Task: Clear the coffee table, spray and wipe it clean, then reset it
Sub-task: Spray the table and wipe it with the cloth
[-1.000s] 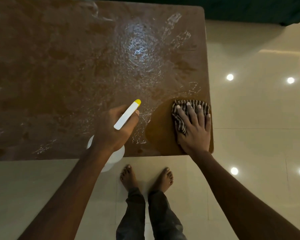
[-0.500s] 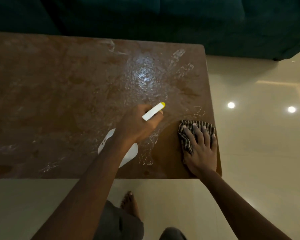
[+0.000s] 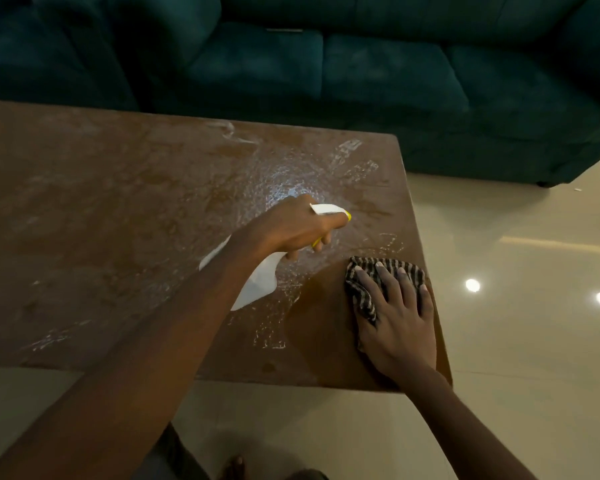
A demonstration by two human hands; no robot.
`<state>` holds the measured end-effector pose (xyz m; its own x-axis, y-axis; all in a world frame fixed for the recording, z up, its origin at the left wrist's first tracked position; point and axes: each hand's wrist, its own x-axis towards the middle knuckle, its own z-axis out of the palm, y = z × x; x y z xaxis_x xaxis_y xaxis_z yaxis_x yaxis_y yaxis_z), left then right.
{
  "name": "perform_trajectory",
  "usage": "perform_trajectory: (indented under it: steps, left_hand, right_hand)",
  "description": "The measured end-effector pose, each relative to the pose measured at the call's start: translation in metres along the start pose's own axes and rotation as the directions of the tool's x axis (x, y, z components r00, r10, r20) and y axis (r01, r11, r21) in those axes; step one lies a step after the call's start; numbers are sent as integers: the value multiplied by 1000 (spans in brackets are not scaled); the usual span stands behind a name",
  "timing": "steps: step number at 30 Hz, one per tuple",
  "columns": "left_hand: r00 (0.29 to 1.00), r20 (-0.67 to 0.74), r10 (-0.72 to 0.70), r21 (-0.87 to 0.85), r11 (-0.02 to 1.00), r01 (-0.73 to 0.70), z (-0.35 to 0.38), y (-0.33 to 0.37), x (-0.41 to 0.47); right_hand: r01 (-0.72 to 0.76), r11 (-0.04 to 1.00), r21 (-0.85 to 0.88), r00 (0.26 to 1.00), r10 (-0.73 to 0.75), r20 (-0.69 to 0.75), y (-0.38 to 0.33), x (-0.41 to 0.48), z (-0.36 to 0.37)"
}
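Note:
The brown coffee table [image 3: 101,220] has a top wet with spray droplets and streaks, densest near its right half. My left hand [image 3: 293,228] grips a white spray bottle [image 3: 257,284] with a yellow-tipped nozzle, held over the table and pointing right. My right hand [image 3: 397,320] lies flat, fingers spread, on a striped black-and-white cloth [image 3: 362,292] at the table's front right corner. A darker wiped patch surrounds the cloth. Most of the cloth is hidden under the hand.
A dark teal sofa [image 3: 361,74] runs along the far side of the table. Glossy cream floor tiles [image 3: 534,306] with ceiling light reflections lie to the right and in front. My foot [image 3: 234,467] shows below the table's near edge.
My left hand with the spray bottle has moved forward and right over the table. The right hand and cloth stay at the front right corner. The view has tilted up, showing the sofa.

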<state>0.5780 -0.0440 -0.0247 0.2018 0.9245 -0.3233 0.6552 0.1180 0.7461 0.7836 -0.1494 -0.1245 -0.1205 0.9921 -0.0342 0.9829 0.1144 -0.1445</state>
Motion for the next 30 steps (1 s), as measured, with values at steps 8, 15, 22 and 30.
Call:
perform_trajectory:
  steps: [8,15,22,30]
  left_hand:
    - [999,-40,8,39,999,-6,11,3,13]
    - [998,-19,-54,17,998,54,12,22,25]
    - [996,-36,-84,88,992,87,18,36,34]
    - [997,-32,-71,100,992,74,1,15,38]
  right_hand:
    - [21,1000,-6,998,-22,-55,5,0,15]
    - [14,1000,-3,1000,-14,-20,7,3,15]
    - [31,1000,0,999,-31,-15,9,5,11]
    - [38,999,9,999,-38,-15,16,0,11]
